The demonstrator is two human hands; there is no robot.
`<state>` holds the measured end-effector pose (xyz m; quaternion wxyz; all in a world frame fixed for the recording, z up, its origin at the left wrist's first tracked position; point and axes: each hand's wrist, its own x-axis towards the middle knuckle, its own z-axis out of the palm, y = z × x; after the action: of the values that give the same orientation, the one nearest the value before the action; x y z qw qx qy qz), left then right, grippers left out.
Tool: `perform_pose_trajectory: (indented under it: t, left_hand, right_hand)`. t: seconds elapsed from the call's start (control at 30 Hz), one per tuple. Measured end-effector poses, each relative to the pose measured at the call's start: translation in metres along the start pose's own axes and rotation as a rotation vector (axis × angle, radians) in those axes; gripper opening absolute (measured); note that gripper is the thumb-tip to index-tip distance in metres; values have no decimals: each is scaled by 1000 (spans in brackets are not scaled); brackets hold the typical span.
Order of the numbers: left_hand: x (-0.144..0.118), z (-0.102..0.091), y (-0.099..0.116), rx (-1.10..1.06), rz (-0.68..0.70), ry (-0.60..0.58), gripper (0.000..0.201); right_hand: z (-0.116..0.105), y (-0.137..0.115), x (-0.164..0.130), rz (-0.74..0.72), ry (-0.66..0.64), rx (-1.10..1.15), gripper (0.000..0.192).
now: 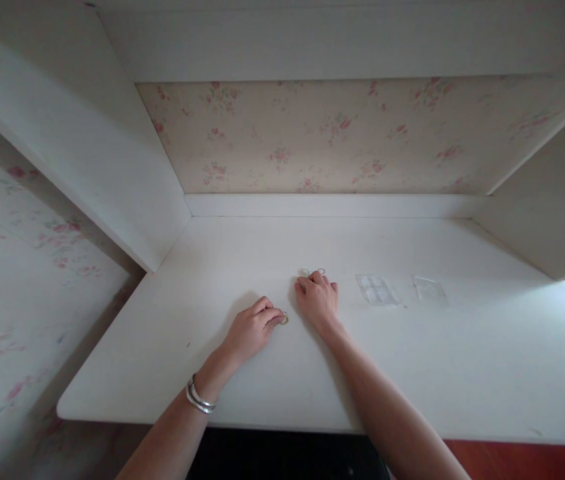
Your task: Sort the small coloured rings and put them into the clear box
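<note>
Reaching forearms [387,393] over the near edge of a white desk [262,400], with silver bangles [199,398] on the left. Pinching a yellowish ring [285,319] in the left hand [255,327], mid-desk. Bending the right hand [318,297] down at small rings [321,271] farther off, partly hiding them; cannot tell whether gripping any. Flanked, rightward, by two clear plastic pieces [376,290]. Enclosed by white side panels [127,147] and far flowered wallpaper [312,140].

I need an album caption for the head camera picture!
Left hand pinches a yellowish loop, right hand at other small loops on a white desk.
</note>
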<state>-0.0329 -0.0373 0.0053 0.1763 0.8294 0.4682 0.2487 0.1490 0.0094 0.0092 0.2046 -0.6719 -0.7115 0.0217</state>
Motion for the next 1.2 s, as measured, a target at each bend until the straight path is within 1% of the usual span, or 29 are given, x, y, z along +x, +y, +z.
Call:
perform_pose_trajectory:
  t: [0.13, 0.33, 0.4, 0.47, 0.63, 0.87, 1.03, 1.1, 1.2]
  left_hand:
    - [3, -1, -1, 32, 16, -56, 24]
    - [3, -2, -1, 77, 30, -101, 26]
    - [3, -2, -2, 77, 31, -102, 25]
    - [3, -2, -2, 72, 31, -101, 24]
    - [3, -3, 2, 105, 43, -110, 23]
    - [4, -3, 6, 172, 43, -98, 23]
    - [3, -4, 6, 167, 60, -97, 23]
    - [3, -5, 7, 149, 52, -95, 21]
    - [2, -8, 6, 98, 28, -78, 18]
  right_hand:
    - [1, -1, 4, 6, -29, -13, 27]
    - [4, 1, 4, -35, -56, -7, 26]
    - [5, 2, 3, -60, -38, 13, 24]
    - [5, 5, 1, -90, 6, 55, 23]
    - [3, 15, -12, -118, 114, 212, 20]
    - [1, 25, -19, -109, 136, 347, 20]
    - [3, 19, -22, -240, 118, 470, 20]
    - [2, 15, -26, -305, 76, 518, 21]
    - [-4, 12, -34, -400, -28, 547, 21]
